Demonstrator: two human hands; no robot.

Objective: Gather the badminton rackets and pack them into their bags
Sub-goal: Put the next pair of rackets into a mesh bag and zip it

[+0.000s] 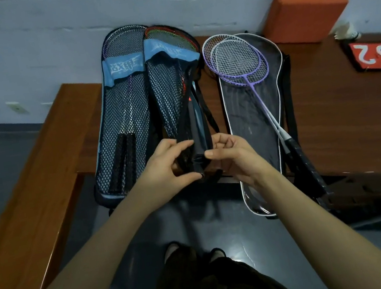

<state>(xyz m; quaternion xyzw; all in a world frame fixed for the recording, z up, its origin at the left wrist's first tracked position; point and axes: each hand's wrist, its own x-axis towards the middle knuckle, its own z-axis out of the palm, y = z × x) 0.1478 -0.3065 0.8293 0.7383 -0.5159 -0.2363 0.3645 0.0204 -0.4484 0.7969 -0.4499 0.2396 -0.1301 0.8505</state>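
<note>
Two black mesh racket bags with blue bands lie side by side on a brown wooden table (346, 118). The left mesh bag (120, 120) holds rackets with black grips. The middle mesh bag (175, 89) holds a red-framed racket and stands partly folded up. My left hand (170, 165) and my right hand (231, 155) both pinch this middle bag's lower end at its zip edge. To the right, a purple racket and a white racket (236, 61) lie on top of an open black bag with white piping (253, 118), their black grips hanging past the table edge.
An orange block (304, 14) rests against the pale wall at the back right. A shuttlecock (345, 31) and a red score flipper showing numbers (376, 55) lie at the far right. The bags overhang the table's near edge above a dark floor.
</note>
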